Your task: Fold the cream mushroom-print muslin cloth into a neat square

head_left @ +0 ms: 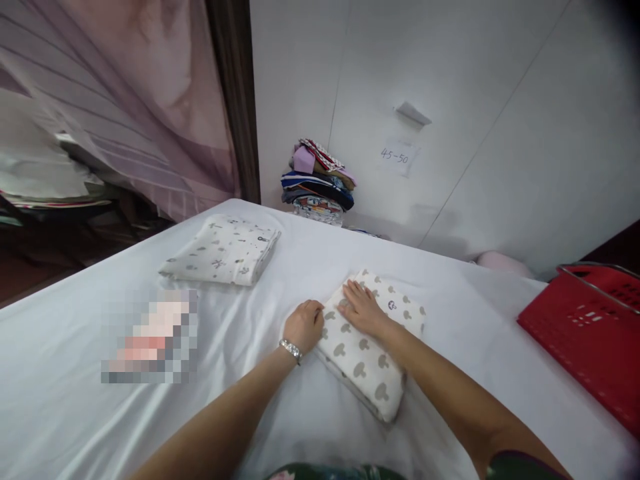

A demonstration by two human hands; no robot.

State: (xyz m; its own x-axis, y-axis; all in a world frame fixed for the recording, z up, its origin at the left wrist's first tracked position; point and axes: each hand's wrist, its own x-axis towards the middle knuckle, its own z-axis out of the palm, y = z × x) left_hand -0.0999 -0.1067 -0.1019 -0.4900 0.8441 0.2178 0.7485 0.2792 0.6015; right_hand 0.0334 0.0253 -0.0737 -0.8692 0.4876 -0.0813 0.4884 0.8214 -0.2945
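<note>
A folded white cloth with a grey mushroom print (361, 363) lies at an angle on the white-covered table or bed in front of me. My right hand (364, 310) rests flat on its upper part, fingers stretched out. At the cloth's left edge is my left hand (304, 327), its fingers bent and closed on the edge; the fingertips are partly hidden. A bracelet circles the left wrist. Further back to the left sits a second folded white cloth (223, 250) with small grey and dark motifs, apart from both hands.
White sheeting (240, 373) covers the surface. A blurred-out pinkish item (153, 333) lies at left. On the right stands a red plastic basket (580, 333) with a metal handle. Beyond the far edge, a stack of folded clothes (319, 183) is against the white wall, beside a pinkish curtain (165, 100).
</note>
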